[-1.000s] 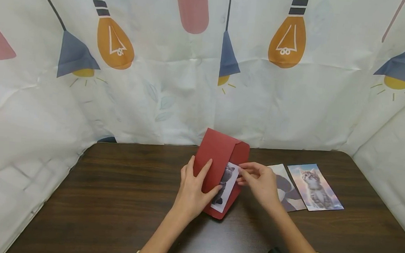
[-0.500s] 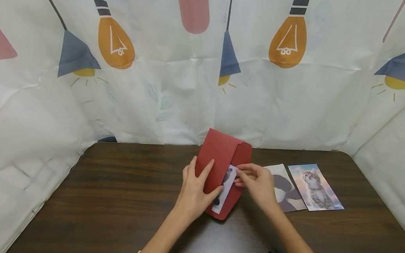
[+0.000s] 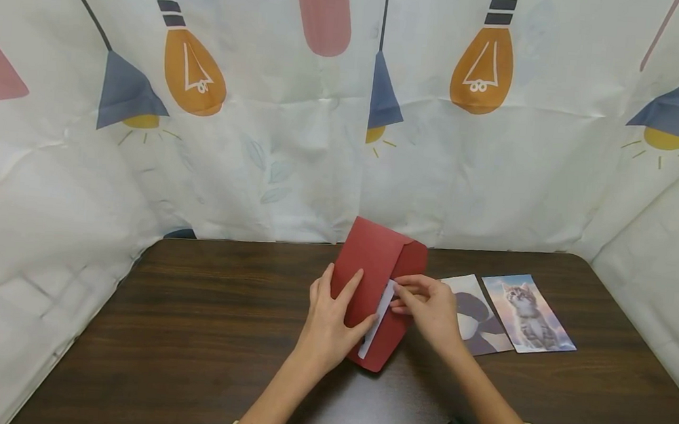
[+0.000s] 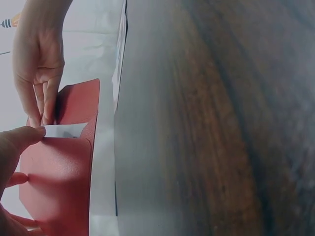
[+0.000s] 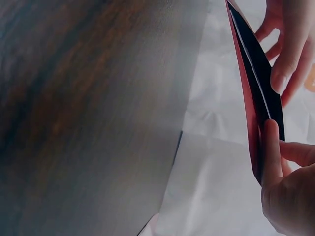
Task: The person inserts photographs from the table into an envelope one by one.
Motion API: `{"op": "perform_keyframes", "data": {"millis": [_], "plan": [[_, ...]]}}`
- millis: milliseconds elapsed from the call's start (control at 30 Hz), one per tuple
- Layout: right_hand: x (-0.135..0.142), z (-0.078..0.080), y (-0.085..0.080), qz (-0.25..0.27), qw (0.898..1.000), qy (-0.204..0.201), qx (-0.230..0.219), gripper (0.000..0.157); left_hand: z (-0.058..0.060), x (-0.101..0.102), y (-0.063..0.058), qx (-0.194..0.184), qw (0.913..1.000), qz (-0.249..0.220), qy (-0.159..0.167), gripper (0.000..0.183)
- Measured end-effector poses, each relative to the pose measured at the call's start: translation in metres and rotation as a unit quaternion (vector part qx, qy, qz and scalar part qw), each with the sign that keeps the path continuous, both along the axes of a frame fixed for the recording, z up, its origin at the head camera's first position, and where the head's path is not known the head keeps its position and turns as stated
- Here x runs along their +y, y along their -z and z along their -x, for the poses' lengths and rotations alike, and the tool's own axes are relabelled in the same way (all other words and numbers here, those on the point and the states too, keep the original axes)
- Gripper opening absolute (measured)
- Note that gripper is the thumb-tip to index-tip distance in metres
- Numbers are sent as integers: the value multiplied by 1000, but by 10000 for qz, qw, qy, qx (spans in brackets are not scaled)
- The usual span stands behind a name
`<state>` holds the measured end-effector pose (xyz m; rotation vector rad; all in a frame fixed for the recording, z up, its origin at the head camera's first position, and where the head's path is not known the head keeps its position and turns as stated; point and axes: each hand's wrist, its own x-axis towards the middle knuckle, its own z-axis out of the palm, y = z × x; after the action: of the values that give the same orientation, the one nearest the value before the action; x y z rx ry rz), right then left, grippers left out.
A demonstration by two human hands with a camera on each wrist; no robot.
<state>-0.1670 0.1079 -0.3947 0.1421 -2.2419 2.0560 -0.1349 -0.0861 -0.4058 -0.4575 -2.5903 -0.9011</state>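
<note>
A red envelope (image 3: 368, 250) is raised and tilted over the table, its flap open to the right. My left hand (image 3: 326, 332) grips it, fingers spread over the front panel and thumb at the mouth. From the mouth a narrow white strip of a card (image 3: 376, 323) sticks out; the rest is hidden inside. My right hand (image 3: 432, 310) pinches the card's outer edge between thumb and index finger. In the left wrist view the card (image 4: 66, 131) shows as a pale band between panel and flap. The right wrist view shows the envelope (image 5: 250, 98) nearly edge-on.
Two picture cards lie on the dark wooden table (image 3: 207, 334) at the right: a kitten card (image 3: 525, 317) and a grey-and-white card (image 3: 487, 334), partly covered by the right hand. A white curtain (image 3: 295, 169) with printed lamps hangs behind the table.
The card has slid left into the envelope, its cat picture passing out of sight behind the panel. The envelope and left hand have shifted slightly right.
</note>
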Motion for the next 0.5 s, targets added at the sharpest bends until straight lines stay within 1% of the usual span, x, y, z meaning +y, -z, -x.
{"op": "perform_keyframes", "data": {"millis": [267, 500], "plan": [[-1, -1, -1, 69, 10000, -19, -29, 19, -3, 2, -1, 233, 9997, 40, 48, 73], [-2, -1, -2, 67, 10000, 14, 2, 19, -3, 3, 0, 245, 9996, 65, 100, 72]]}}
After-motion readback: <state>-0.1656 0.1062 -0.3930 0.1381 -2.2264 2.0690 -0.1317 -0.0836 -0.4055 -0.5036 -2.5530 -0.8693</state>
